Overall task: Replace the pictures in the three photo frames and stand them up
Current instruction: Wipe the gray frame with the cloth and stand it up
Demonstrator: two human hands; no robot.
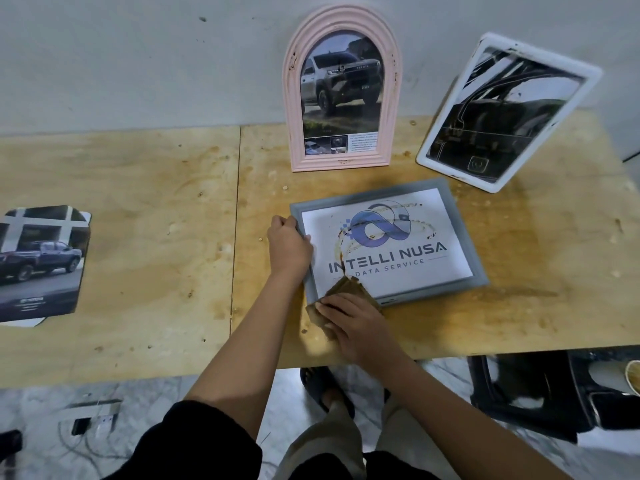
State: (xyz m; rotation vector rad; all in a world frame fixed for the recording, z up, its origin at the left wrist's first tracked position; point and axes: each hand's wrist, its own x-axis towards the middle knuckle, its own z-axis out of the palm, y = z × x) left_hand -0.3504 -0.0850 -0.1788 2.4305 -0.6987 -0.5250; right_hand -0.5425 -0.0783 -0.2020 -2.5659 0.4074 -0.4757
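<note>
While left hand's [289, 245] curled fingers clamp the grey frame's [461, 233] left rim, I'd sweep the brown wad [349, 287] under right hand's [356, 323] flat, close-set fingers across its stains.

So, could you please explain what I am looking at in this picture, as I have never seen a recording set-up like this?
There is no machine here: a person works with bare hands. The single picture comes from a wide-angle camera worn on their head, looking forward and down.

A grey rectangular photo frame lies flat on the stained plywood table and holds a printed logo sheet. The left hand grips the frame's left edge. The right hand presses a brown folded wad, perhaps cloth or paper, on its near corner.

Behind, a pink arched photo frame stands against the wall with a pickup picture inside. A white rectangular photo frame leans tilted beside it. Loose truck prints lie at the table's left.
</note>
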